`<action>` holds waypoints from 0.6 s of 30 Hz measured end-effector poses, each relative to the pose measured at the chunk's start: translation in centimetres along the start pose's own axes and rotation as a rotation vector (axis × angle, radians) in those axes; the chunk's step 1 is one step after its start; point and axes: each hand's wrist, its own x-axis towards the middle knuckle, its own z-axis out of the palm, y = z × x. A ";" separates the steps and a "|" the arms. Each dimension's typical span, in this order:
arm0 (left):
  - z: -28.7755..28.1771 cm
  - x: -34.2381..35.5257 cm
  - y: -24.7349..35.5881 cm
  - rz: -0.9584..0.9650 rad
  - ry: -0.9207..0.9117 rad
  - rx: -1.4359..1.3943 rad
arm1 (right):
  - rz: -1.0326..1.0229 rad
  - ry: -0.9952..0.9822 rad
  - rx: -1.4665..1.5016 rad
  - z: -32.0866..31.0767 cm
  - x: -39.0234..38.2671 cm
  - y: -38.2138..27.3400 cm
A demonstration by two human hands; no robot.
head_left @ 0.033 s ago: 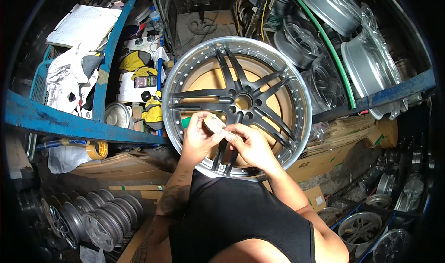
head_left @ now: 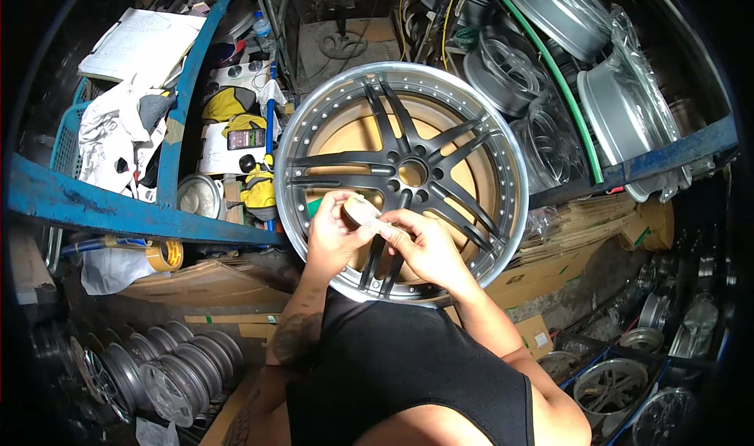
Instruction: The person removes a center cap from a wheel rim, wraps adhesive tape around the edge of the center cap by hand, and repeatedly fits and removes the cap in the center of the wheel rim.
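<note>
Holding a round tan disc (head_left: pixel 360 210) in the left hand (head_left: pixel 331 240), fingers bent along its left side and thumb at its lower edge, just above the spokes of the large wheel (head_left: pixel 382 169). Pinching at the disc's right edge with the right hand (head_left: pixel 428 248), thumb and forefinger narrowed together on something small and pale. Being unable to tell this pale bit from the edge of the disc itself. Working with both hands over the lower part of the wheel, left hand toward its left side, right hand below its hub, fingertips nearly meeting.

Seeing a phone (head_left: pixel 247 138) left of the wheel, among yellow-and-black bundles (head_left: pixel 259 191), with a white cloth (head_left: pixel 114 140) and a blue basket (head_left: pixel 67 144) farther left. Having a blue metal frame (head_left: pixel 86 198) on the wheel's left, and a yellow tape roll (head_left: pixel 165 255) to the wheel's lower left. Facing plastic-wrapped silver rims (head_left: pixel 624 120) right of the wheel, beyond a green strip (head_left: pixel 551 73). Seeing grey rims (head_left: pixel 173 387) well apart, to the wheel's lower left.
</note>
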 end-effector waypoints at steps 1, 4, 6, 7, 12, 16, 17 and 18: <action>-0.6 0.2 -0.4 -0.010 0.022 0.034 | -0.001 0.004 0.002 0.1 0.0 -0.2; -1.8 0.8 -1.0 0.031 0.052 -0.033 | -0.080 0.040 0.070 0.0 -0.4 -1.4; -1.3 0.5 -0.3 -0.004 0.067 -0.074 | -0.075 0.043 -0.062 -0.3 -0.5 -1.9; -1.1 0.3 0.0 -0.066 0.076 -0.106 | -0.075 0.046 -0.061 -0.3 -0.4 -1.7; -0.9 0.4 0.4 -0.158 0.059 -0.095 | -0.025 0.036 -0.074 0.0 0.0 -1.4; -1.2 0.2 -0.1 -0.193 0.043 -0.115 | -0.025 0.042 -0.073 0.5 0.1 -0.5; -1.3 0.2 -0.2 -0.184 0.035 -0.082 | -0.018 0.040 -0.064 0.7 0.1 -0.1; -1.3 0.2 -0.3 -0.184 0.035 -0.083 | -0.010 0.038 -0.054 0.8 0.2 0.1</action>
